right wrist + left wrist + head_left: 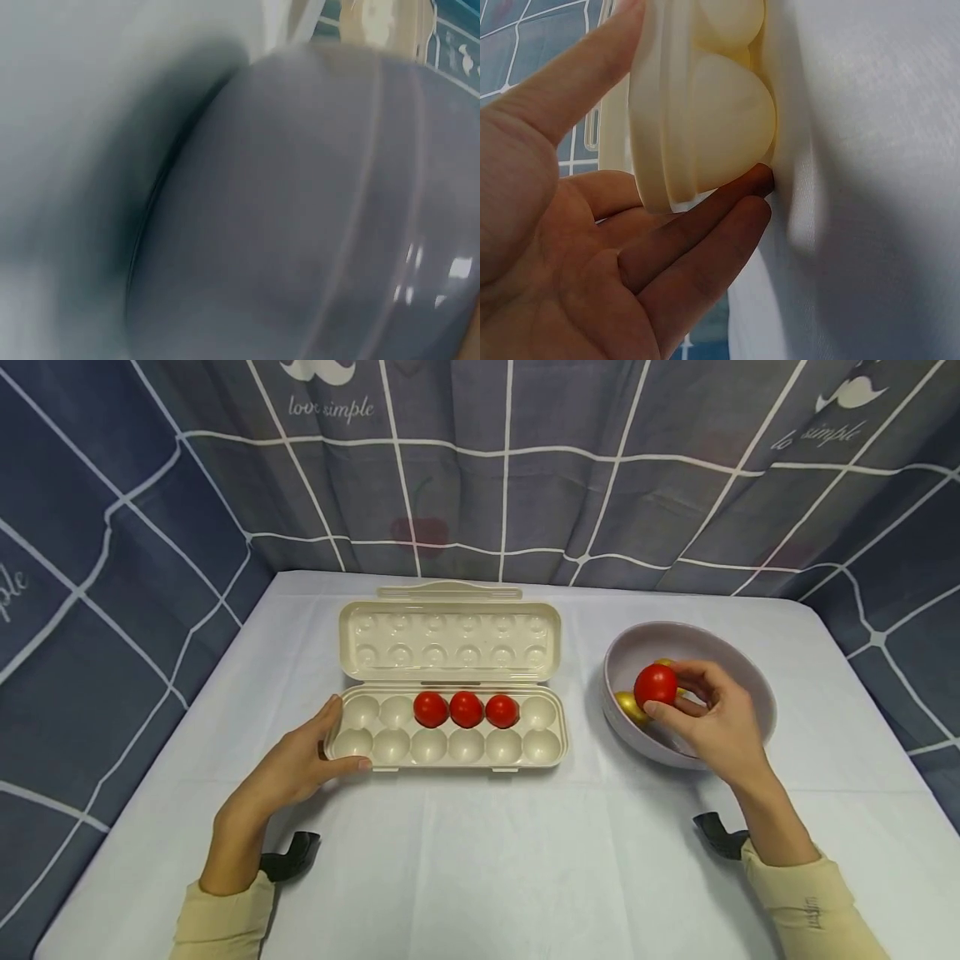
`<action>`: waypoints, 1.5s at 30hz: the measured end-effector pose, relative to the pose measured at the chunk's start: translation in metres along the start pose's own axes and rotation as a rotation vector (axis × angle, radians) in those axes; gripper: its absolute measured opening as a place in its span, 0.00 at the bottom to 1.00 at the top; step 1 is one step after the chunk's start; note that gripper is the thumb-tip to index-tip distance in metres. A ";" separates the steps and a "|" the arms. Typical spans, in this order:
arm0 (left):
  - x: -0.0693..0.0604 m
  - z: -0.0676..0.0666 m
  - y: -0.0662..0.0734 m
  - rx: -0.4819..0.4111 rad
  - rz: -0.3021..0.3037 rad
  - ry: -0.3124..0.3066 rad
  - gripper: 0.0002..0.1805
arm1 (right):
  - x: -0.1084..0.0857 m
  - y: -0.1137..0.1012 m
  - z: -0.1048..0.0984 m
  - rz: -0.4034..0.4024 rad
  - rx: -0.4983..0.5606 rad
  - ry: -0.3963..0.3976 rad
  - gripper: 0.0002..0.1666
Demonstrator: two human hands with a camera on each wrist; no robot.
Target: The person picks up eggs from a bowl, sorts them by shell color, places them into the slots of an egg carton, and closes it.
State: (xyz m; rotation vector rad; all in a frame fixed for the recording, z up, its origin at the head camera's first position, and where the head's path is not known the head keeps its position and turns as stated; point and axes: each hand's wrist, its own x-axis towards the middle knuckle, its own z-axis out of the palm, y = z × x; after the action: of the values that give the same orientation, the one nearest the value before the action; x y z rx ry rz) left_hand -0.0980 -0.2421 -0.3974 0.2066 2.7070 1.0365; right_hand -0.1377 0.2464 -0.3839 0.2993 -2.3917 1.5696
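A cream egg carton [450, 758] lies with its lid folded back, three red balls [467, 709] side by side in its far row. My left hand [296, 764] holds the carton's left end, thumb at the near corner and fingers round the side; in the left wrist view the fingers [697, 262] reach beneath the carton's edge [656, 112]. Over the grey bowl [690, 758], my right hand [712, 718] pinches a red ball [655, 685] between thumb and fingertips. Gold balls [632, 708] lie in the bowl, partly hidden. The right wrist view shows mostly the bowl's outside [285, 210].
A white cloth [525, 860] covers the table. Dark checked curtains [465, 510] hang behind it and on both sides. The carton's raised lid [450, 668] lies towards the back, left of the bowl.
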 end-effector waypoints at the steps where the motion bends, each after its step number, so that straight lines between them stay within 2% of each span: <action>1: 0.000 0.000 0.000 0.001 0.000 -0.001 0.61 | 0.000 -0.002 0.004 -0.003 0.036 0.005 0.30; 7: 0.000 0.000 0.000 0.010 -0.006 -0.007 0.62 | 0.000 -0.010 0.027 -0.051 0.205 -0.010 0.30; 11: 0.000 -0.001 0.000 0.016 -0.001 -0.006 0.62 | 0.000 -0.013 0.045 -0.106 0.263 -0.058 0.29; 15: -0.001 -0.001 -0.001 0.016 0.000 -0.008 0.62 | -0.001 -0.016 0.065 -0.143 0.261 -0.109 0.29; 17: -0.001 0.000 -0.001 0.013 -0.001 -0.009 0.62 | -0.003 -0.025 0.073 -0.133 0.245 -0.139 0.29; 22: -0.001 0.000 -0.002 0.012 0.006 -0.008 0.62 | -0.004 -0.021 0.091 -0.058 0.238 -0.188 0.29; 24: -0.001 0.000 -0.001 0.011 0.007 -0.006 0.62 | -0.001 -0.013 0.097 -0.026 0.238 -0.203 0.29; 32: -0.001 -0.001 0.000 0.016 0.000 -0.008 0.62 | 0.012 -0.011 0.108 0.065 0.134 -0.282 0.31; 42: -0.001 -0.002 -0.001 0.020 0.002 -0.005 0.62 | 0.019 -0.010 0.117 0.043 -0.076 -0.293 0.27; 45: -0.001 -0.002 -0.001 0.022 0.001 -0.004 0.62 | 0.020 -0.011 0.119 0.008 -0.155 -0.310 0.28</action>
State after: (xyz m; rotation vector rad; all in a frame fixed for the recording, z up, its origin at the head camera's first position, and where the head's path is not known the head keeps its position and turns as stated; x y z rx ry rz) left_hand -0.0979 -0.2438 -0.3965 0.2144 2.7159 1.0056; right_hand -0.1658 0.1319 -0.4133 0.5352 -2.7314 1.4176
